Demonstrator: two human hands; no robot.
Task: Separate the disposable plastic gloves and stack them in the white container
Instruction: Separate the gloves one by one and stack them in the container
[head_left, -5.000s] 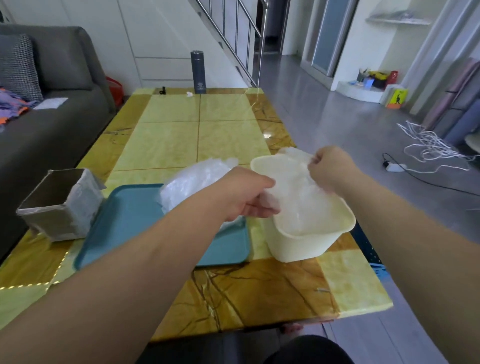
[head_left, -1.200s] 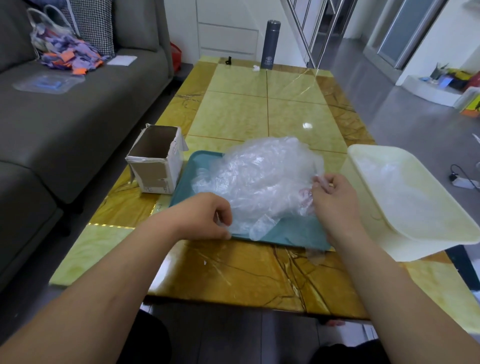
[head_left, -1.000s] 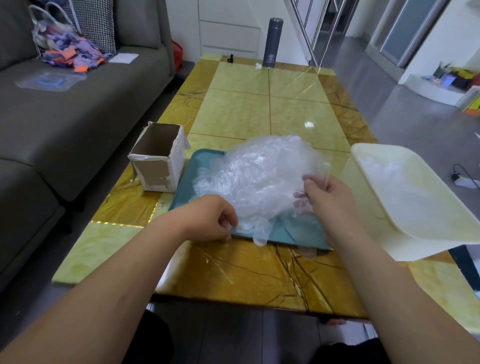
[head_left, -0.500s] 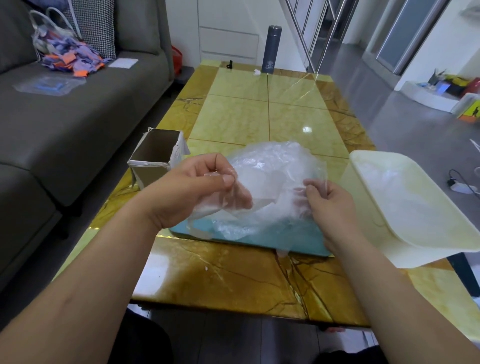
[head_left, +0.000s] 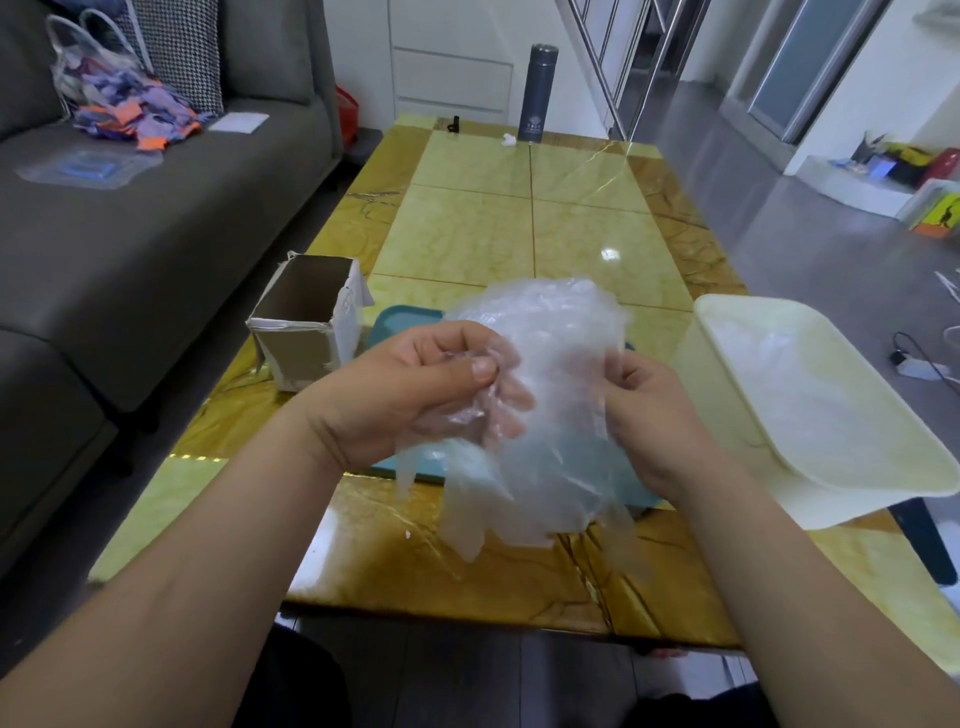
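Okay, open cardboard box (head_left: 306, 322) sits near the table's (head_left: 467, 234) left edge, just beside the teal tray (head_left: 402, 323). Left hand (head_left: 415, 395) is raised over the tray, thumb and fingers pinching the held gloves (head_left: 540, 467). These are clear plastic, can't tell how many layers, and their fingers hang toward the table's near edge. Crumpled glove pile (head_left: 540, 312) is on the tray behind the hands. Right hand (head_left: 649, 415) has fingers curled, gripping the same gloves' right side. White container (head_left: 831, 467) is at the table's right edge with clear gloves inside. Dark flask (head_left: 540, 93) stands upright at the far edge.
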